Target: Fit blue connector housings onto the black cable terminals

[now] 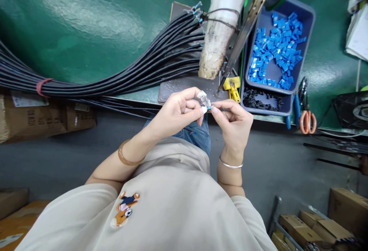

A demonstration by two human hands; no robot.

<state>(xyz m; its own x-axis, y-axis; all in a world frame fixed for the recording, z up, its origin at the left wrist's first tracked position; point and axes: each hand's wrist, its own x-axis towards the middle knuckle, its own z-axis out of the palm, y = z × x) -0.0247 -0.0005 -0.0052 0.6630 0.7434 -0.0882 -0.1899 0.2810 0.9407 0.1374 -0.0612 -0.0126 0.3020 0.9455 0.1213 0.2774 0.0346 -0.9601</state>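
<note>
Above my lap, my left hand [185,109] and my right hand [234,120] meet fingertip to fingertip, both pinched closed. Between them is a small light-blue piece [209,107], too small to tell whether it is a wire end or a connector. Whitish, crinkled wrapping [203,97] shows at my left index fingertip, and there is white on the thumb tip too. Just beyond my hands, a dark work mat [169,91] lies at the bench edge, with a yellow tool [233,88] to the right.
Black cables [126,82], tied with a red band [43,87], run along the green bench [86,20]. A wrapped nozzle [220,24] hangs over the mat. Right are a bin [309,24] of blue connectors, a tray of black parts [263,100] and orange-handled scissors [308,122]. Cartons [43,116] stand below.
</note>
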